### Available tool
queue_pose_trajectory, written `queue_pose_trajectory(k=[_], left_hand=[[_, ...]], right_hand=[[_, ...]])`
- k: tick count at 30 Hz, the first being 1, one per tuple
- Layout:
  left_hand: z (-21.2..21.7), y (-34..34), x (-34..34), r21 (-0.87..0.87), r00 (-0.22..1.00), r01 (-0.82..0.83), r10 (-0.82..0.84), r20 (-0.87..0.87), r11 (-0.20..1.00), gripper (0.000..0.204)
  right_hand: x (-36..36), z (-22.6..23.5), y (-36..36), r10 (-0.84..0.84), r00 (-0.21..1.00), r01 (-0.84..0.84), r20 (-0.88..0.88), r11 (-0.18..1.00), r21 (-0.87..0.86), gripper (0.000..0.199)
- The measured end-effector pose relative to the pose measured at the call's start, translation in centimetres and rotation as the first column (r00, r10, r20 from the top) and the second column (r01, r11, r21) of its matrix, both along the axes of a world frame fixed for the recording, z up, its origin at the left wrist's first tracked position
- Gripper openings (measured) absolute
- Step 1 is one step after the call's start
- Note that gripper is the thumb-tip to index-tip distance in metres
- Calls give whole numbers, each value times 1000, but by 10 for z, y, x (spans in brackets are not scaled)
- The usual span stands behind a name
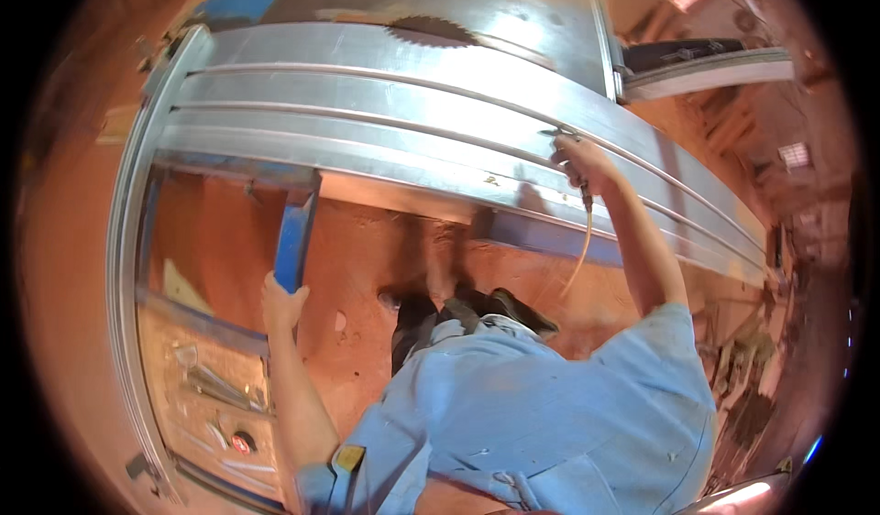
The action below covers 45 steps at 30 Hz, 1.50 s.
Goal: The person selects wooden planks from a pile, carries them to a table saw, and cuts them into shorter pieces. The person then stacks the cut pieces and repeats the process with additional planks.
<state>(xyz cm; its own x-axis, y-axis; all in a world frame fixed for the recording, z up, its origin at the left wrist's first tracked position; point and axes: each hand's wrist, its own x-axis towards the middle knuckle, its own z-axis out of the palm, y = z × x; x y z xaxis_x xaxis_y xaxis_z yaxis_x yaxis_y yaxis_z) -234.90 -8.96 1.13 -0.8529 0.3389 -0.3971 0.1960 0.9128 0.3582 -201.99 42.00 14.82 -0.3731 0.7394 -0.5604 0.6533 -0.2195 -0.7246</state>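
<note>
My right hand [587,164] is closed round a small dark air blow gun [561,134], its nozzle pointing left over the grooved metal sliding table [367,93]. A thin pale hose [585,245] hangs from the gun's lower end and curves down toward the floor. On the left, my left hand [283,302] is wrapped round the near end of a blue metal bar [291,240], which reaches up to the sliding table's near edge. Beyond the table, a toothed circular saw blade [431,31] stands up at the saw top.
A long metal fence rail [124,240] runs down the left side. Inside its frame, a wooden board [220,396] carries tools and a small red-and-black round thing [243,442]. At the upper right a pale beam [710,73] sticks out. Wood scraps [747,368] lie at the right.
</note>
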Motion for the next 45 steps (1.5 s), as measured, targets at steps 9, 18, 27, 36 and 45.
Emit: queue_pose_trajectory(k=[9,18,27,36,45], left_hand=[[3,6,19,-205,977,-157,122,-174,966,81],[17,34,38,-208,970,-171,128,-206,963,58],[2,25,44,-229,968,-190,143,-205,955,72],[16,3,29,-97,994,-96,89,-68,991,70],[27,-5,9,-83,996,10,-2,92,996,66]], right_hand=[[-11,26,-121,464,886,-464,-25,886,11,35],[288,-58,60,-253,964,227,86,945,233,48],[17,2,-82,411,900,-368,-147,895,253,40],[-144,26,-312,907,159,-937,-391,14,-348,31],[-227,21,-262,520,836,-499,-174,853,152,34]])
